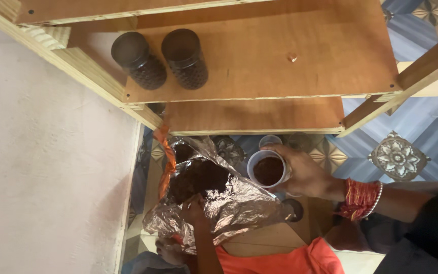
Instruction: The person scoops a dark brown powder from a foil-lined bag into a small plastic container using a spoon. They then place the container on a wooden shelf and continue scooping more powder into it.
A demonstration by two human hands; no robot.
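Note:
My right hand [307, 175], with red bangles at the wrist, holds a clear plastic cup [268, 170] filled with dark soil just right of an open silver foil bag [239, 203]. The bag lies on the floor and holds a heap of dark soil [198, 177]. My left hand [193, 208] reaches up from below and grips the bag's near rim at the edge of the soil. Two dark cups [139, 60] [184, 57] filled with soil stand side by side on the wooden shelf [280, 61] above.
A lower shelf board [254, 115] sits under the top one. Empty clear cups [270, 140] stand on the patterned tile floor [396, 152] behind my right hand. A pale wall [41, 167] fills the left. Orange cloth [285, 260] lies at the bottom.

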